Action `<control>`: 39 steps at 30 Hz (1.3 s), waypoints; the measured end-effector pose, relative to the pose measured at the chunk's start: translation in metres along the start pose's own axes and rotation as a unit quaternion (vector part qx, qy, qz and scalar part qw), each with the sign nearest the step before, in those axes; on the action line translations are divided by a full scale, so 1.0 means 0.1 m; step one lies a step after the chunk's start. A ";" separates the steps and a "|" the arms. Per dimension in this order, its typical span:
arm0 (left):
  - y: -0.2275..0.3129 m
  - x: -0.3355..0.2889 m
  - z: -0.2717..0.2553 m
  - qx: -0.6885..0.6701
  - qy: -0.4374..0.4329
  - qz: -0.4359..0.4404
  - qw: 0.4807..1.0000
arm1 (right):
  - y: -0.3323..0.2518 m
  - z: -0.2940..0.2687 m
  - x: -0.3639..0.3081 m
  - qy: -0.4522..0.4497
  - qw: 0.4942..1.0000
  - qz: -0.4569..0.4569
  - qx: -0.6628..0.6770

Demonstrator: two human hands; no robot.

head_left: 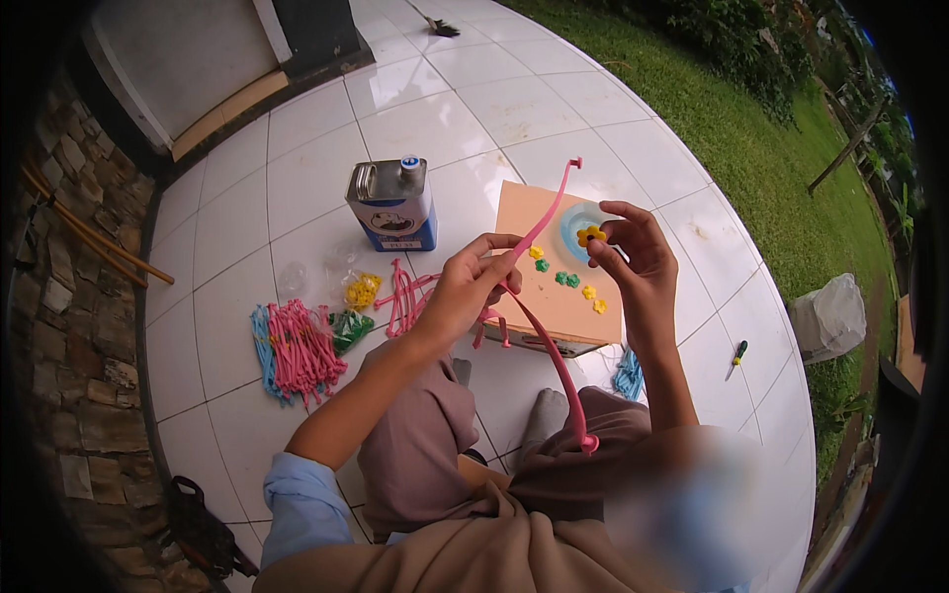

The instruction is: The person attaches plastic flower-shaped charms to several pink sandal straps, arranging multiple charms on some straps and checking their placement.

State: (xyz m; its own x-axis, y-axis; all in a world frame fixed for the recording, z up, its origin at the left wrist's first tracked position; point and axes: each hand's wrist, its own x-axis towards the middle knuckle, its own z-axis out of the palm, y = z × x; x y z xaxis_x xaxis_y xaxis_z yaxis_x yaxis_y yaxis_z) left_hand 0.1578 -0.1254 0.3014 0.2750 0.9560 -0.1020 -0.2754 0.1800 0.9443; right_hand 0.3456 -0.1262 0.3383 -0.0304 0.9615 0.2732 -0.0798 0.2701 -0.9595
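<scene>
My left hand [467,287] pinches a long pink plastic strap [564,374] near its middle. One end of the strap points up and away, and the other hangs over my lap; both ends carry small knobs. Between the thumb and fingertips of my right hand [645,272] is a yellow flower-shaped piece [591,235] with a dark centre. Behind that piece stands a light blue bowl [571,225], partly hidden, on a cardboard sheet [522,210]. Small green flowers [542,265] and yellow flowers [599,306] lie in a loose line across the cardboard.
A metal can [393,210] stands beyond my left hand. Bundled pink straps [301,346], blue straps [265,341], and bags of yellow pieces [362,291] and green pieces [350,331] lie left. More blue straps [628,378], a screwdriver [737,358] and a whitish sack [830,311] are right.
</scene>
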 end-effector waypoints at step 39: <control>-0.18 0.00 0.13 0.112 0.118 0.291 0.943 | 0.10 0.29 0.04 0.005 1.000 0.016 -0.020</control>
State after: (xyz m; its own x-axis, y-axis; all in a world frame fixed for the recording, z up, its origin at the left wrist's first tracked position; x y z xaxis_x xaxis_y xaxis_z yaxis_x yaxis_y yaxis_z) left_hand 0.1747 -0.1319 0.2888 -0.0817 0.9076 0.4117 -0.1077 -0.4187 0.9017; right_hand 0.3159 -0.1211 0.3318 -0.0222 0.9701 0.2415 -0.0387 0.2405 -0.9699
